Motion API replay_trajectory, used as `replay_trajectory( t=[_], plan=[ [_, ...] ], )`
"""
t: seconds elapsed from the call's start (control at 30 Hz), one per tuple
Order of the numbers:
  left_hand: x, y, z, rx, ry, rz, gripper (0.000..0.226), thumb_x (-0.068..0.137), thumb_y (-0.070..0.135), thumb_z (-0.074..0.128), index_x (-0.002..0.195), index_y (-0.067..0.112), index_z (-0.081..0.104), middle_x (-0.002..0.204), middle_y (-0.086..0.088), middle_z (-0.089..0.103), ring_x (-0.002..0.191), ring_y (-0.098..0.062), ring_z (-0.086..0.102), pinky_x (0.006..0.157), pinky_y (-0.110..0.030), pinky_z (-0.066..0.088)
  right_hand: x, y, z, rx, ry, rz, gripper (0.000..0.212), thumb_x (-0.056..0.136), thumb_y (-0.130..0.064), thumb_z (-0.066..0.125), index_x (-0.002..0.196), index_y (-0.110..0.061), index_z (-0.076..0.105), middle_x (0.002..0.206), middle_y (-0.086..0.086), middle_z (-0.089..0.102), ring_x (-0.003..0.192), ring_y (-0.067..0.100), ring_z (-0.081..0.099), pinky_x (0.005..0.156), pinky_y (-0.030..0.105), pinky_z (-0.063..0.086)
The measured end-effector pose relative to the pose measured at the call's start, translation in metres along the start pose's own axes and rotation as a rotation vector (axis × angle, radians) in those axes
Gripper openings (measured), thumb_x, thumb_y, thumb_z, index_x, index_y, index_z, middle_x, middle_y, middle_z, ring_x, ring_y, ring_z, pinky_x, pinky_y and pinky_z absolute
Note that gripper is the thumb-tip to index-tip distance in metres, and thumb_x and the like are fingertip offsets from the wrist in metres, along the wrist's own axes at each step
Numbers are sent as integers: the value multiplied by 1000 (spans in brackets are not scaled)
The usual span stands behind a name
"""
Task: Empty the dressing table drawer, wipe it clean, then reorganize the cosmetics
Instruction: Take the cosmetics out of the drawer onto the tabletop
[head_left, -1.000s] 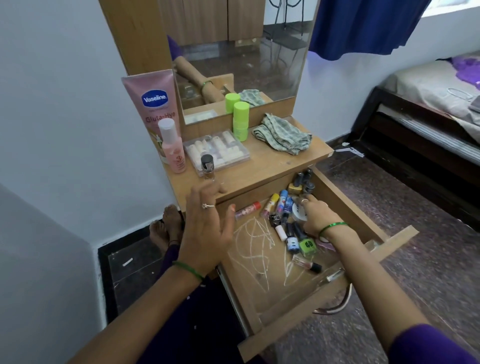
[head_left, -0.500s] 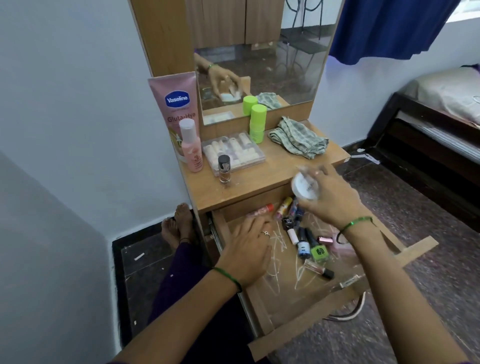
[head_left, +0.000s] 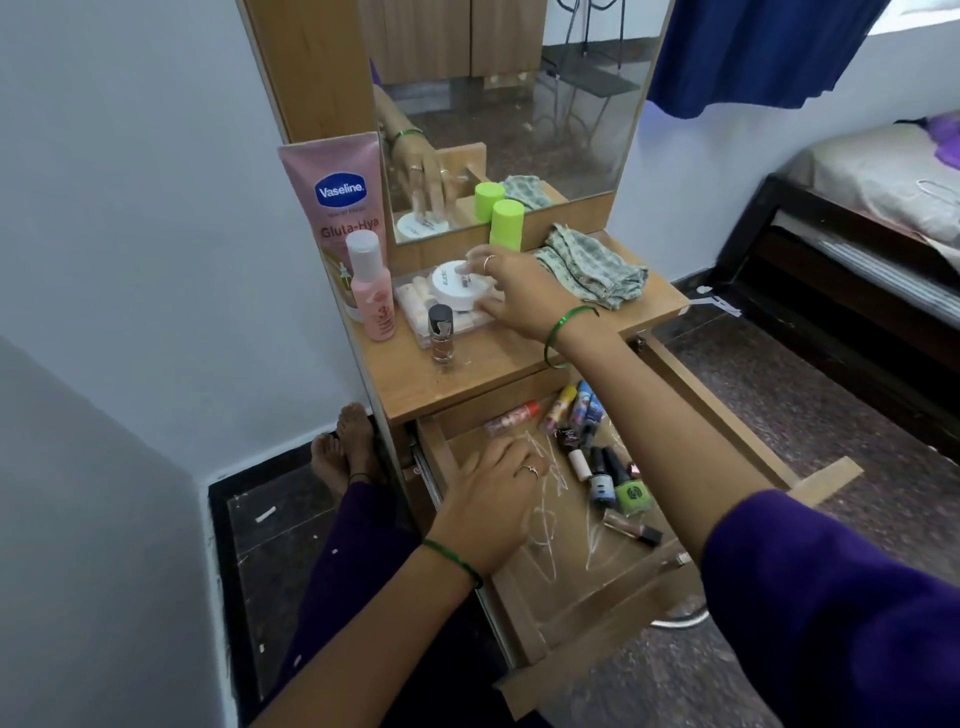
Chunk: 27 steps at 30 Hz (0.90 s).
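Note:
The wooden drawer (head_left: 613, 597) stands pulled open below the dressing table top (head_left: 467, 364). Several nail polish bottles and lip balm tubes (head_left: 597, 457) lie along its right half; white scratch marks cover its bare floor. My right hand (head_left: 511, 291) holds a round white jar (head_left: 457, 286) on top of the clear plastic box (head_left: 431, 322) on the table top. My left hand (head_left: 493, 499) rests with relaxed fingers on the drawer's left side, holding nothing.
On the table top stand a pink Vaseline tube (head_left: 337, 208), a pink bottle (head_left: 371, 291), a small dark-capped bottle (head_left: 441, 332), a green-capped container (head_left: 506, 223) and a crumpled cloth (head_left: 592, 270). A mirror (head_left: 509, 104) rises behind. A bed (head_left: 872, 208) is at right.
My right hand lifted the white jar out of the drawer and carried it up onto the clear box. My left hand came down from the table edge into the drawer's left side.

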<state>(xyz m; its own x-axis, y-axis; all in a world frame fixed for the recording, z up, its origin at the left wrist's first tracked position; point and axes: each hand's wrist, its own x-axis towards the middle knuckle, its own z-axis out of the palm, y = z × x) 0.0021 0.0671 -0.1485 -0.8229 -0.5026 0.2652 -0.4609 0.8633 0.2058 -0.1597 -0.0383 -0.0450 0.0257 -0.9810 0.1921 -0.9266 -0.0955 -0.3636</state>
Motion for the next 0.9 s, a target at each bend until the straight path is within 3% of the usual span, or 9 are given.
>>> replay_trajectory(
  t=[0.1,0.23,0.37,0.43,0.5,0.57,0.67,0.8,0.9],
  plan=[
    [1,3,0,-1,-17,9,35,62,12,72,94,25,65,97,9,62,94,-14,57,70,-25,49,-24,6,-9,69,74,0,31,89,-4,54,119,-3,59,138,13,44,118,23,50,92,16,31],
    [0,3,1,-41,-17,1,43,56,7,78,91,26,64,98,10,62,98,-12,50,70,-26,47,-82,23,-17,117,169,61,18,90,-4,51,101,-3,65,105,15,57,90,18,54,82,25,43],
    [1,1,2,-41,15,20,34,64,3,72,91,23,64,98,8,63,97,-17,57,71,-30,47,-142,44,-5,29,-91,308,14,91,-15,56,98,-7,65,95,5,63,75,11,55,69,16,43],
    [0,1,2,-34,29,32,25,72,7,58,90,23,64,97,7,63,96,-18,58,71,-31,47,-164,53,11,-4,-214,413,16,89,-20,58,97,-7,63,97,7,65,83,19,61,79,26,51],
    [0,1,2,-20,23,43,30,74,14,39,89,23,63,97,7,62,96,-18,58,71,-31,47,-178,55,23,-30,-316,456,22,88,-24,60,104,-9,60,101,3,61,96,23,59,82,24,45],
    [0,2,1,-9,1,48,34,73,16,33,89,23,63,96,7,63,95,-18,59,71,-31,48,-183,57,31,-60,-380,471,36,85,-31,64,115,-12,55,108,3,57,103,23,56,78,23,37],
    [3,5,-3,27,-60,55,32,76,15,38,97,21,63,100,3,63,99,-20,59,75,-32,47,-180,60,34,-6,-370,491,46,80,-36,70,117,-14,53,119,7,54,105,22,52,80,23,36],
    [18,12,-1,173,-242,64,42,90,15,46,131,21,44,128,0,49,124,-20,41,97,-33,34,-178,62,35,51,-373,535,50,78,-36,72,118,-13,53,120,7,53,102,19,49,80,24,36],
    [37,21,6,205,-271,32,45,91,11,49,134,20,41,134,-3,46,127,-22,40,99,-35,36,-179,60,36,85,-347,551,49,78,-32,73,117,-11,53,119,8,55,101,19,50,79,23,35]
  ],
)
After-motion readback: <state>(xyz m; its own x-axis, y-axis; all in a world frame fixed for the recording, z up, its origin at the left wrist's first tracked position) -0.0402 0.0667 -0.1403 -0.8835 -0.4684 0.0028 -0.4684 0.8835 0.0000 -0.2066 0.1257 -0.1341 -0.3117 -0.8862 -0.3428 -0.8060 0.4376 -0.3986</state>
